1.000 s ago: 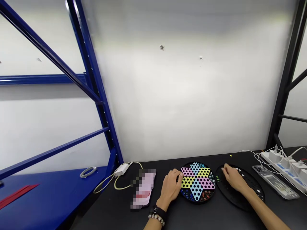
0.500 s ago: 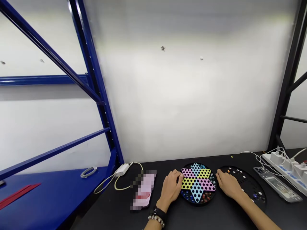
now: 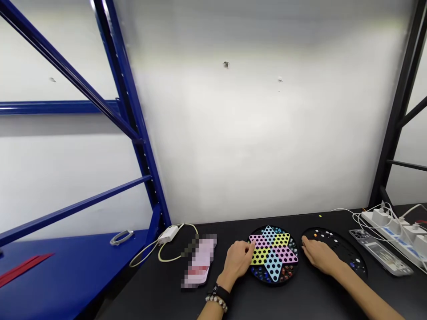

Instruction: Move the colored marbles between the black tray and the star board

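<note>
Star board (image 3: pixel 273 248) is lying on the worktop (image 3: pixel 253 304), marbles (image 3: pixel 287 271) edging it, left of a tray (image 3: pixel 347 250) holding white counters (image 3: pixel 335 240). Your left hand (image 3: pixel 237 258) is touching its edge, your right hand (image 3: pixel 319 255) covering the tray's left rim; whether fingers are grasping is unclear.

One star board (image 3: pixel 273 254), two hands (image 3: pixel 238 258) (image 3: pixel 318 254). One black tray (image 3: pixel 345 252) at its three o'clock; one phone (image 3: pixel 203 257) at nine.

Black tabletop (image 3: pixel 160 295). Pink phone (image 3: pixel 204 255): left of the left hand (image 3: pixel 238 258). White adapter (image 3: pixel 168 234) and cable (image 3: pixel 170 261): farther left. Star board (image 3: pixel 273 250): at the left hand's fingertips. Round black tray (image 3: pixel 348 251): beneath the right hand (image 3: pixel 318 255). Flat grey object (image 3: pixel 380 252): right of that hand. White power strip (image 3: pixel 395 231): farther right.
</note>
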Tool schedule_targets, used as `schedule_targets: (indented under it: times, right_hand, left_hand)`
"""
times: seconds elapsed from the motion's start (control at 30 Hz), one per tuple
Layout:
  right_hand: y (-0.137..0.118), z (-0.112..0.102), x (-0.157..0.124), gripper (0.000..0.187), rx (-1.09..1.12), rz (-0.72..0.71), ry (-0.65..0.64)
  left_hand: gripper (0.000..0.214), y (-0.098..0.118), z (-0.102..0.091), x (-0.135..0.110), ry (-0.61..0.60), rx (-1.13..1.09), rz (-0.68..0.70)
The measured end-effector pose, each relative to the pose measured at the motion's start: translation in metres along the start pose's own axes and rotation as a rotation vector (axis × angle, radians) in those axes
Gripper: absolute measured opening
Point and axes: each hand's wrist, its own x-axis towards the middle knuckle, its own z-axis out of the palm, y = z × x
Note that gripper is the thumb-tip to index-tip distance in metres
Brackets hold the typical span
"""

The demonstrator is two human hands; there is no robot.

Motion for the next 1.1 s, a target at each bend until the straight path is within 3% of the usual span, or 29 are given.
schedule_targets:
  times: [0.07,0.23,0.3,0.4,0.5,0.73,0.97,1.1]
  right_hand:
    - [-0.001,-0.007,0.006,0.02,0.314,0.111,0.045]
    - [-0.018,-0.032,0.032,0.035,1.385,0.468,0.215]
    - [-0.031,-0.039,0.047,0.035,1.564,0.498,0.233]
    - [-0.058,-0.036,0.075,0.04,1.295,0.472,0.194]
    - [-0.089,-0.019,0.105,0.042,1.041,0.424,0.158]
    - [-0.155,0.024,0.149,0.036,0.551,0.144,0.041]
    - [-0.164,0.033,0.144,0.016,0.273,-0.029,-0.079]
    - [-0.16,0.03,0.13,0.024,0.176,-0.091,-0.119]
  left_hand:
    - [0.057,0.0,0.0,0.0,-0.015,-0.015,0.017]
    - [0.06,0.002,-0.001,-0.002,-0.01,-0.075,0.069]
    - [0.06,0.002,-0.001,-0.002,0.012,-0.093,0.078]
    - [0.059,0.001,-0.003,-0.002,0.067,-0.107,0.079]
    - [0.058,0.0,-0.006,-0.003,0.127,-0.106,0.074]
    - [0.055,-0.004,-0.008,-0.005,0.252,-0.094,0.101]
    - [0.055,-0.005,-0.008,-0.006,0.24,-0.071,0.121]
    - [0.055,-0.003,-0.009,-0.006,0.23,-0.069,0.126]
